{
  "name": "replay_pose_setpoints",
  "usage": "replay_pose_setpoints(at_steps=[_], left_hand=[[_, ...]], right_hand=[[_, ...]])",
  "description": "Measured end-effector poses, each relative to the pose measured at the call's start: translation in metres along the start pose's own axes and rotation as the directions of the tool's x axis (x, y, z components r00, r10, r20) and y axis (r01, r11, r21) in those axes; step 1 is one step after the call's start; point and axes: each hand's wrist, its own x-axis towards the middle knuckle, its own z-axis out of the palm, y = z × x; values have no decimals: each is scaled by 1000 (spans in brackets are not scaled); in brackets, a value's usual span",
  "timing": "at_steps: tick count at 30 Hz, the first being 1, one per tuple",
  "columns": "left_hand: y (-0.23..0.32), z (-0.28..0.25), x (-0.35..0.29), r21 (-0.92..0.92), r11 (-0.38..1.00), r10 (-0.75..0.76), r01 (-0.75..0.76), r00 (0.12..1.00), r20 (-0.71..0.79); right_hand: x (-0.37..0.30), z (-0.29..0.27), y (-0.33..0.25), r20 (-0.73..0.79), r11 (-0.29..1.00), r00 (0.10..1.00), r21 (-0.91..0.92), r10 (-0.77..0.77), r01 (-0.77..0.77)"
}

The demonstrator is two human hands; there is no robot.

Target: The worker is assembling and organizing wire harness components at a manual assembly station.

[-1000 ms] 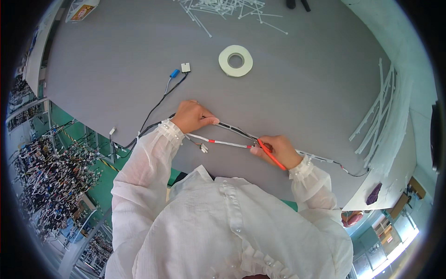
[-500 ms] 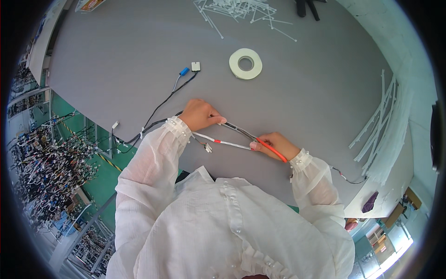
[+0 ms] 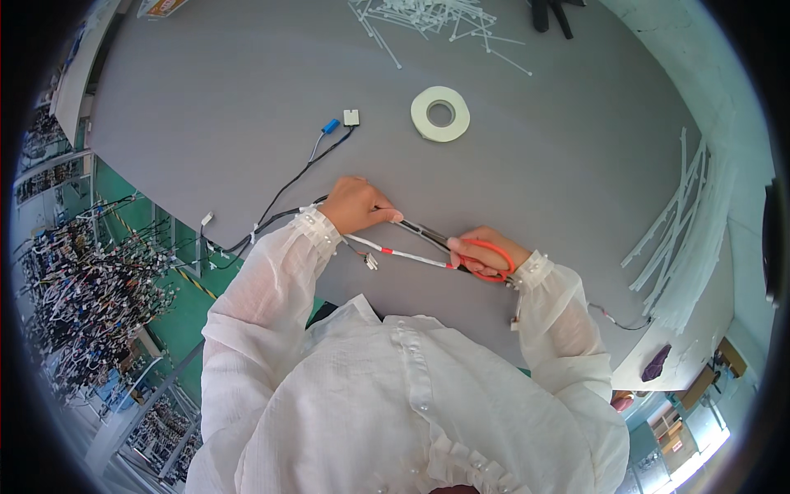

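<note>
A wire harness of black and grey wires (image 3: 280,216) runs across the table beneath my left hand (image 3: 355,206). My left thumb and fingers are closed on its wires in a pinch. To the right, my right hand (image 3: 492,251) is closed around red-handled scissors (image 3: 504,249), whose dark blades point toward my left hand along the wires. A white sleeved wire with red bands (image 3: 411,256) passes below, running to my right fingers. Between the hands and my body lies a small white connector (image 3: 371,261). At the far end are a white connector (image 3: 351,118) and a blue connector (image 3: 330,126).
A roll of white tape (image 3: 440,114) lies beyond my hands. White cable ties are piled at the far edge (image 3: 436,15), and long ones (image 3: 675,239) lie at the right. A black object (image 3: 553,15) sits far right. Bundled wires (image 3: 99,305) hang off to the left.
The red scissors handles have turned in my right hand, from a straight line to a visible loop. My left hand keeps its pinch on the wires.
</note>
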Motion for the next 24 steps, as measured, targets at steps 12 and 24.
replay_pose_setpoints(at_steps=[12,24], left_hand=[[3,2,-2,-27,992,120,-121,991,-54],[-8,-32,11,-354,919,25,174,870,492]], right_hand=[[19,-19,38,545,555,835,718,-72,-420],[-50,-35,34,-575,391,319,-782,-753,-486]])
